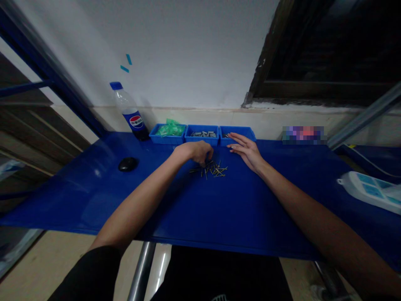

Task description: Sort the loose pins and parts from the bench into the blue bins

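Thin, brass-coloured metal pins or screws lie in a loose pile on the blue table; their exact kind is too small to tell. My left hand reaches over the back left of this pile, fingers curled down and drawn together at the metal pieces. Whatever its fingertips hold is hidden. To the right, my right hand has its fingers stretched out, with nothing visible in them. Its fingertips overlap the front of the right blue bin, which has small metal parts inside; whether they touch it I cannot tell.
The middle blue bin holds grey metal parts, the left one a green plastic bag. A Pepsi bottle stands beside them against the wall. A black mouse lies left on the blue table. A white power strip sits far right.
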A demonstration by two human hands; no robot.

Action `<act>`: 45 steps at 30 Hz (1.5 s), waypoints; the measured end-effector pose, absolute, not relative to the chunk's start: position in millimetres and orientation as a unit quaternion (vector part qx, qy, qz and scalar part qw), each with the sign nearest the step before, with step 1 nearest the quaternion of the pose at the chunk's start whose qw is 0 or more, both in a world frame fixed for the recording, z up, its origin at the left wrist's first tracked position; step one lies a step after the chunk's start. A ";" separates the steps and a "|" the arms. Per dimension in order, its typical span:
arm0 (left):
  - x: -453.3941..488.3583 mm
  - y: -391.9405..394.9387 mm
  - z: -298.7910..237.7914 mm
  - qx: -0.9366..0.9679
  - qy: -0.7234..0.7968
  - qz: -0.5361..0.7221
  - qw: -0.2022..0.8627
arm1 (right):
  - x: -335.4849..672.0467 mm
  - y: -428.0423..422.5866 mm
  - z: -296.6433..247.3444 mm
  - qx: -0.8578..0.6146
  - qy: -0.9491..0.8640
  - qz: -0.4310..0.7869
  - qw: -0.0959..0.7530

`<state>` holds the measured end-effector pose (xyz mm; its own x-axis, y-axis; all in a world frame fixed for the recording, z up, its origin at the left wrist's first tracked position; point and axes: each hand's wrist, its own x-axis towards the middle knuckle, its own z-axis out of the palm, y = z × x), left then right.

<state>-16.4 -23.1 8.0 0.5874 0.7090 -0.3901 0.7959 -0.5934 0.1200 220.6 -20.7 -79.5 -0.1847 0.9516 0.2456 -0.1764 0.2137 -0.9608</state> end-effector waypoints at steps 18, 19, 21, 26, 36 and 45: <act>-23.9 -2.1 -2.6 0.881 0.390 0.136 0.230 | 220.7 -15.9 -85.0 -0.360 -0.571 0.521 0.522; -22.8 -1.3 -3.4 0.873 0.387 0.175 0.240 | 219.9 -16.5 -84.6 -0.363 -0.582 0.514 0.515; -20.5 0.2 -5.9 0.855 0.384 0.241 0.253 | 218.1 -18.6 -83.3 -0.359 -0.610 0.506 0.493; -17.7 3.1 -12.2 0.817 0.382 0.311 0.299 | 215.8 -24.1 -78.7 -0.308 -0.651 0.550 0.423; -18.7 5.3 -17.9 0.797 0.373 0.316 0.354 | 220.4 -24.8 -73.4 -0.312 -0.679 0.550 0.374; -18.0 5.4 -18.6 0.812 0.377 0.270 0.355 | 219.7 -23.7 -77.0 -0.335 -0.649 0.529 0.432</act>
